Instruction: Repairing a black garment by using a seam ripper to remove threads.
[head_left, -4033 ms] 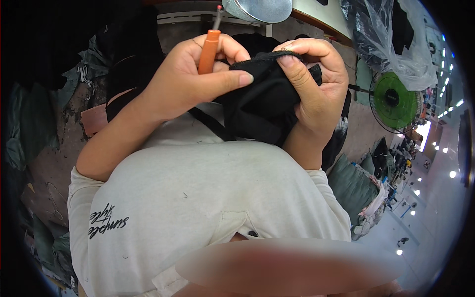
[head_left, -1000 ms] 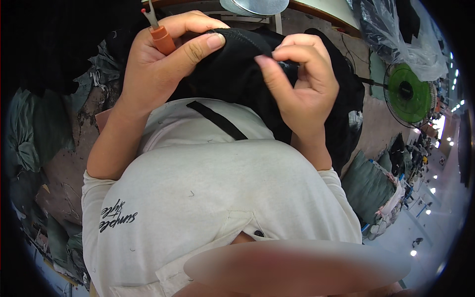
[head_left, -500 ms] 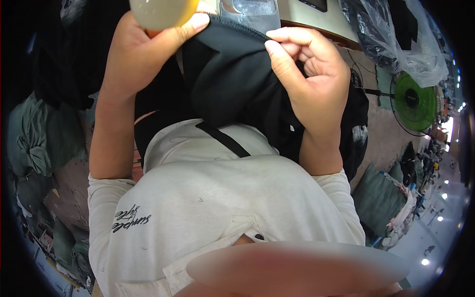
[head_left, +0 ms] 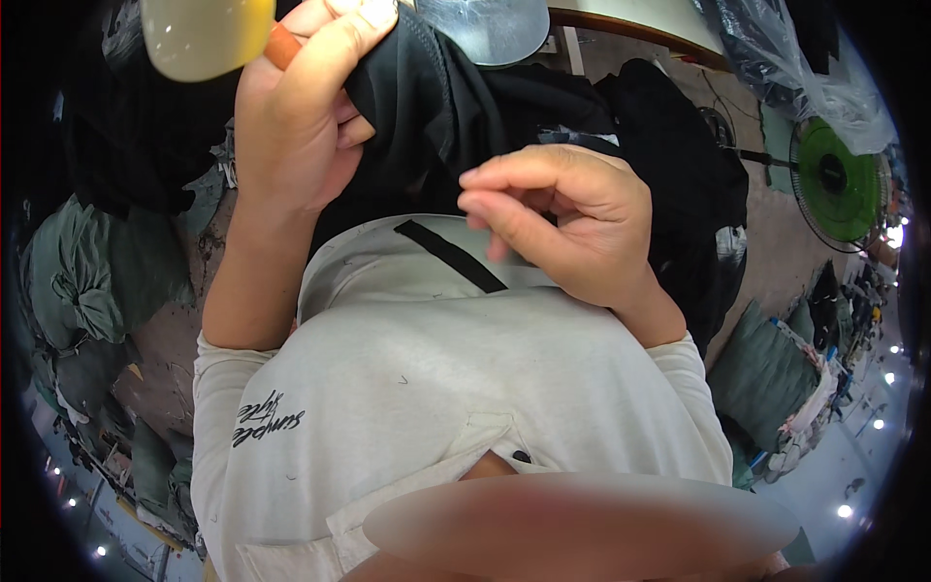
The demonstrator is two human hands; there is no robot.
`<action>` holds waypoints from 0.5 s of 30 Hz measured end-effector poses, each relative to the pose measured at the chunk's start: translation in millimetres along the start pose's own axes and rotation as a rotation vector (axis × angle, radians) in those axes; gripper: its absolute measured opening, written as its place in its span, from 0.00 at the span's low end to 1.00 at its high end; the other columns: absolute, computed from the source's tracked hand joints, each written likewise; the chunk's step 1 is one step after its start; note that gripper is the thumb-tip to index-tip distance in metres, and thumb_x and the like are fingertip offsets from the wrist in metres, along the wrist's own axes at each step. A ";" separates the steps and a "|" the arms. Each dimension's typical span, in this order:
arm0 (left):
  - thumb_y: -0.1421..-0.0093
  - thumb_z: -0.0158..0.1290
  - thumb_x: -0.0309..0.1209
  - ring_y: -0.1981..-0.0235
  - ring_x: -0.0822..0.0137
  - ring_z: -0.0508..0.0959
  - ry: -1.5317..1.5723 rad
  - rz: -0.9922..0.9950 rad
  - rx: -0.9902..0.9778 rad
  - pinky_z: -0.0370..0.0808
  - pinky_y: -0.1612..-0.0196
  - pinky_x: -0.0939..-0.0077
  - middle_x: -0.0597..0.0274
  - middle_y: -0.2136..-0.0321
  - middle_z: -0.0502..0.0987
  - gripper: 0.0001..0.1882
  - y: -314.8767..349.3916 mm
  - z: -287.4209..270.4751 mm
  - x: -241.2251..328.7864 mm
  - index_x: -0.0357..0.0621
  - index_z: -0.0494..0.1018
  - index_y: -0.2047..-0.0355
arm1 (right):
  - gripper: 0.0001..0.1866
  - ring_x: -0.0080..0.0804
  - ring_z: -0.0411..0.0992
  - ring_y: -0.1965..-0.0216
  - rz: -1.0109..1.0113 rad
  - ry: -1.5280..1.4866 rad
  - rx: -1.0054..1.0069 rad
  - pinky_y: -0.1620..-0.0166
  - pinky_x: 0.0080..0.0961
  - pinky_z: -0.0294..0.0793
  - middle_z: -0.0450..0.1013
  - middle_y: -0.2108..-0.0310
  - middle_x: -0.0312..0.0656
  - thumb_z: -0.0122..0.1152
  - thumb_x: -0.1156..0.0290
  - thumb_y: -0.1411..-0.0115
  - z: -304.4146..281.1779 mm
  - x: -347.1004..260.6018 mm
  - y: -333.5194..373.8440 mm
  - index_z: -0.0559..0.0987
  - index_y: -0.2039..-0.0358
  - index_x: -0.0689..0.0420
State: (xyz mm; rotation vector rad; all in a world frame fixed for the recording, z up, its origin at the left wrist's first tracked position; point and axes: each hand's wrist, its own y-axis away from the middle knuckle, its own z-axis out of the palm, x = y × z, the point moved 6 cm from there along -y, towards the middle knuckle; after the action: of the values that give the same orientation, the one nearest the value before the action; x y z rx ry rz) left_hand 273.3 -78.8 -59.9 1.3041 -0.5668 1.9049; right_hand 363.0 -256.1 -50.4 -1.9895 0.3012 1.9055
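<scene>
My left hand [head_left: 305, 112] is closed on a black fabric piece [head_left: 412, 92] near the top of the view, thumb and fingers pinching its edge. A stitched seam runs down the fabric from that grip, and the rest hangs in folds over my lap. Beside the left fingers shows a small orange-brown piece [head_left: 282, 46] whose kind I cannot tell. My right hand [head_left: 572, 213] hovers lower, in front of my belly, by the fabric's lower folds. Its thumb and forefinger tips are pressed close together; whatever they hold, if anything, is too small to make out.
A pale yellow rounded thing [head_left: 206, 34] stands close at the upper left. Beyond the fabric are a clear plastic-like plate [head_left: 490, 29] and a table edge [head_left: 640, 24]. A green fan [head_left: 834, 179] and clear plastic bag [head_left: 795, 78] are at right, tied green bundles [head_left: 82, 276] at left.
My right hand has let go of the fabric's seamed edge and come down toward my body. The left hand keeps its pinch; the formerly stretched edge now hangs folded.
</scene>
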 end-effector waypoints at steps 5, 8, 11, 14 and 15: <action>0.29 0.48 0.30 0.86 0.87 0.56 0.229 -0.110 0.106 0.52 0.87 0.90 0.75 0.78 0.70 0.12 4.0 -1.7 -9.9 0.35 0.75 0.52 | 0.08 0.19 0.77 0.73 -0.224 0.305 0.185 0.75 0.13 0.78 0.79 0.68 0.40 0.72 0.80 0.44 -6.2 3.0 -4.7 0.83 0.64 0.62; 0.28 0.48 0.30 0.87 0.87 0.57 0.307 -0.147 0.066 0.54 0.88 0.90 0.74 0.77 0.72 0.13 6.3 0.6 -13.6 0.35 0.75 0.51 | 0.11 0.22 0.78 0.69 -0.292 0.315 0.252 0.71 0.16 0.83 0.76 0.62 0.42 0.75 0.79 0.46 -3.5 3.6 -4.7 0.83 0.63 0.63; 0.28 0.48 0.30 0.86 0.87 0.58 0.328 -0.164 0.021 0.54 0.88 0.91 0.74 0.77 0.72 0.13 9.5 4.1 -13.0 0.36 0.75 0.50 | 0.11 0.23 0.77 0.66 -0.352 0.346 0.341 0.71 0.15 0.82 0.74 0.61 0.41 0.75 0.79 0.46 -3.3 3.8 -5.7 0.82 0.63 0.62; 0.29 0.49 0.30 0.83 0.87 0.59 0.216 -0.127 0.040 0.53 0.85 0.90 0.74 0.76 0.71 0.12 12.2 3.3 -3.7 0.36 0.75 0.51 | 0.10 0.21 0.75 0.67 -0.294 0.305 0.292 0.70 0.14 0.78 0.73 0.61 0.41 0.73 0.80 0.45 -10.4 8.1 -11.5 0.81 0.63 0.62; 0.29 0.49 0.29 0.82 0.87 0.59 0.113 -0.088 0.056 0.53 0.83 0.90 0.75 0.76 0.71 0.12 10.9 2.2 1.9 0.36 0.75 0.51 | 0.08 0.20 0.74 0.69 -0.265 0.212 0.268 0.69 0.14 0.75 0.73 0.62 0.40 0.71 0.81 0.43 -13.4 7.7 -14.1 0.81 0.64 0.62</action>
State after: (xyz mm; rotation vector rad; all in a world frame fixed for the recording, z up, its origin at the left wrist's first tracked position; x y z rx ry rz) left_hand 265.7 -86.5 -56.8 1.2269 -0.3949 1.9195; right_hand 381.4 -248.0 -56.1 -1.9410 0.3129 1.4168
